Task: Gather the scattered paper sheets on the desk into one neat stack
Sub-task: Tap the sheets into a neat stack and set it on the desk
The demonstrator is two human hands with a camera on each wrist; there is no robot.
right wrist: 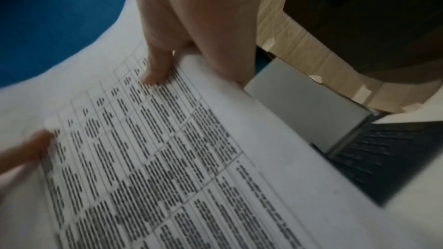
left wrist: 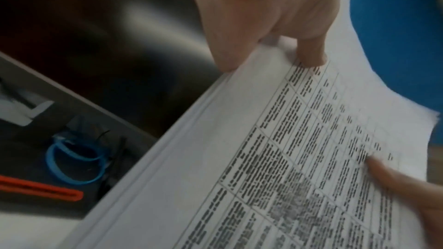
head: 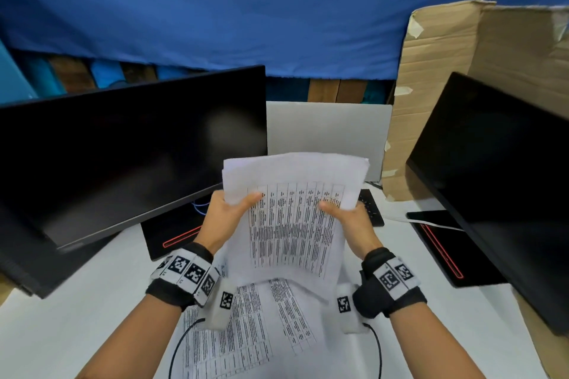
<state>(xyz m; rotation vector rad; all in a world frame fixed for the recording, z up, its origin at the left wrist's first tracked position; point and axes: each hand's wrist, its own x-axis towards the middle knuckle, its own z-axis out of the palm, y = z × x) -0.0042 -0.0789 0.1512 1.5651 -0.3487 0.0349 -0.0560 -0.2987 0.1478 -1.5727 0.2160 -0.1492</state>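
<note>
Both hands hold a bundle of printed paper sheets [head: 292,218] upright above the white desk [head: 92,311]. My left hand [head: 229,209] grips its left edge, thumb on the printed front. My right hand [head: 345,212] grips the right edge the same way. The left wrist view shows the bundle [left wrist: 275,158] as several layered sheets, with the left thumb [left wrist: 311,54] on top. In the right wrist view the right thumb [right wrist: 155,71] presses the printed page [right wrist: 167,149]. More printed sheets [head: 246,326] lie flat on the desk below the wrists.
A dark monitor [head: 123,148] leans at the left and another monitor [head: 498,178] stands at the right. A closed grey laptop [head: 326,135] and a black keyboard [head: 371,206] sit behind the bundle. Cardboard [head: 446,71] rises at the back right. A black phone [head: 437,218] lies near the right monitor.
</note>
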